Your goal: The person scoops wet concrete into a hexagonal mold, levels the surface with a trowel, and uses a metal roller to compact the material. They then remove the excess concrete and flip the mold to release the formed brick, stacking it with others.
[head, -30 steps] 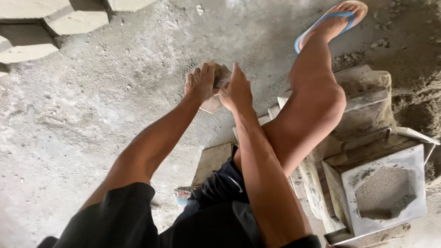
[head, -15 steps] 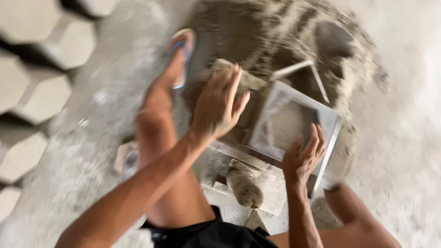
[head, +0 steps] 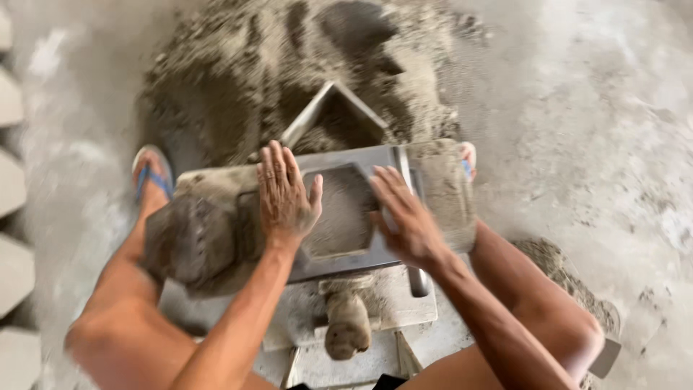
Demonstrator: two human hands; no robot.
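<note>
Sand-strewn concrete floor (head: 577,108) carries a crosswise metal mould (head: 346,209), seemingly hexagonal, under both hands' spread fingers (head: 278,170).

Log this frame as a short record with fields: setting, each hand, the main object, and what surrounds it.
setting: concrete floor, seen from above
left hand: left hand flat on the left rim of the metal mould, fingers spread
right hand: right hand flat on the right rim
mould: grey frame with a hexagonal opening filled with sandy mix
behind: heap of damp sand
feet: blue sandal on the left
left edge: pale hexagonal blocks
sharpness: motion blur
</note>
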